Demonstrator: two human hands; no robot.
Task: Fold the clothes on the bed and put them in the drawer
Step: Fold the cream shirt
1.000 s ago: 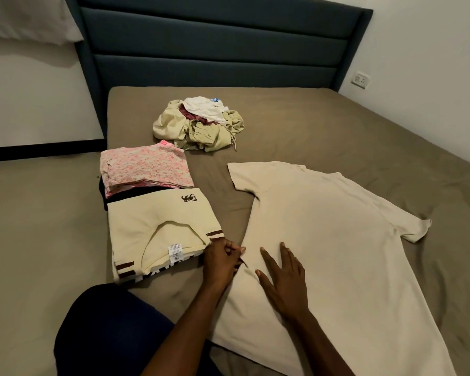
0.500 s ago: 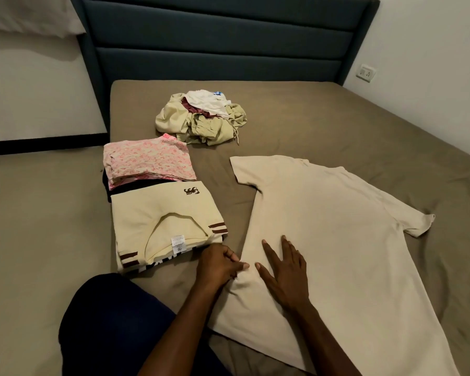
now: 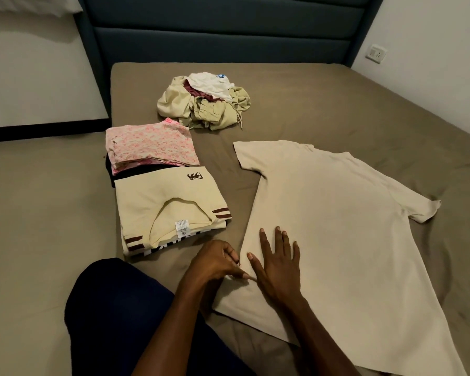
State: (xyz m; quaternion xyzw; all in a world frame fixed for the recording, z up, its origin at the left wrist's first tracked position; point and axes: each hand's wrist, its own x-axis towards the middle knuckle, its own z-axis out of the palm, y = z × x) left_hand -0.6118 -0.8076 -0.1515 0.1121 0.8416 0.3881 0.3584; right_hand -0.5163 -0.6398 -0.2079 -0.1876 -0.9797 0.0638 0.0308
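Pinching, apparently, side edge of flat cream cotton T-shirt (image 3: 334,229) with left hand (image 3: 215,264); right hand (image 3: 278,263) pressing flat alongside; risking crooked, wrinkled fold if slipping.

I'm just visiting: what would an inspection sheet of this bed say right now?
Surface: bed with a brown sheet.
Job's things: cream shirt spread flat; folded shirt; folded pink garment behind it; unfolded pile further back.
Clutter: nothing seen.
Hands: left hand pinches the cream shirt's edge; right hand rests flat on it.
Cables: nothing seen.
Surroundings: blue headboard, wall socket.
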